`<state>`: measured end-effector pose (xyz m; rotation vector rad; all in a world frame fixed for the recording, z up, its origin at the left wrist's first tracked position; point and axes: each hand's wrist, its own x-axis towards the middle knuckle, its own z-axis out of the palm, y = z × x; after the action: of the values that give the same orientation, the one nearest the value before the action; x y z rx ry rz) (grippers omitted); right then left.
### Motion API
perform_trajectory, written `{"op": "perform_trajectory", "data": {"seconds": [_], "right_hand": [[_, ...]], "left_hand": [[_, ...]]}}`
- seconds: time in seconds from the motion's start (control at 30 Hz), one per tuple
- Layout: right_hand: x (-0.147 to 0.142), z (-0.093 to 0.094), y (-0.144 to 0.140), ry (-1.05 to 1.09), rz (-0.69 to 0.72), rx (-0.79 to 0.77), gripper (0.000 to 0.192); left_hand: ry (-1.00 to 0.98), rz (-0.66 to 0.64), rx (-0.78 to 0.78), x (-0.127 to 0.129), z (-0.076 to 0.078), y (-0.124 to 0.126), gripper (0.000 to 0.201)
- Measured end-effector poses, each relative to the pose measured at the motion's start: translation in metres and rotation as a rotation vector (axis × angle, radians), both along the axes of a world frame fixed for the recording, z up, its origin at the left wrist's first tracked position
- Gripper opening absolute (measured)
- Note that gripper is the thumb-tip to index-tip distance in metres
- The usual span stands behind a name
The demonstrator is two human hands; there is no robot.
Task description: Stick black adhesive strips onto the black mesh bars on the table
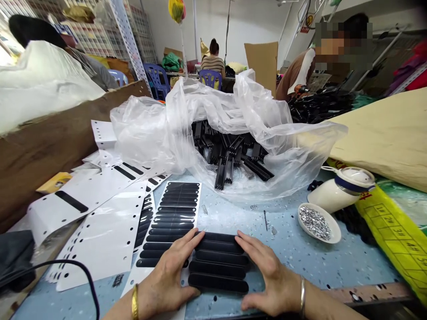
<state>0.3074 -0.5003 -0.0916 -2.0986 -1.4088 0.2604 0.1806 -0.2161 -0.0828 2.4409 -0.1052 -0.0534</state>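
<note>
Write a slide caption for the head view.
Left hand and right hand flank black strips on a blue table, with a plastic bag of black parts beyond.

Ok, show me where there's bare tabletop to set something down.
Widest: the blue tabletop between the right hand, the white bowl and the near edge. A narrower, mostly bare band lies between the black strips beside that hand and the plastic bag. Crowded: the left, under white sheets, and the back, under that bag.
</note>
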Motion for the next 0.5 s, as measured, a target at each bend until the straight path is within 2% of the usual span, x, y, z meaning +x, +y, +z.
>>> {"op": "perform_trajectory", "data": {"seconds": [0.17, 0.33, 0.4, 0.5], "right_hand": [[-0.002, -0.008, -0.001, -0.040, -0.027, 0.029, 0.109], [-0.003, -0.015, 0.002, 0.024, -0.078, 0.079, 0.109], [0.001, -0.012, 0.004, 0.116, -0.126, 0.068, 0.104], [0.014, 0.000, 0.011, 0.368, -0.217, 0.017, 0.102]], "left_hand": [[0.012, -0.043, 0.011, -0.002, -0.001, 0.004, 0.109], [0.015, -0.081, -0.007, 0.000, -0.003, 0.008, 0.105], [0.045, -0.039, -0.065, 0.003, 0.002, 0.007, 0.110], [0.138, 0.054, -0.195, 0.013, 0.021, 0.005, 0.112]]}}
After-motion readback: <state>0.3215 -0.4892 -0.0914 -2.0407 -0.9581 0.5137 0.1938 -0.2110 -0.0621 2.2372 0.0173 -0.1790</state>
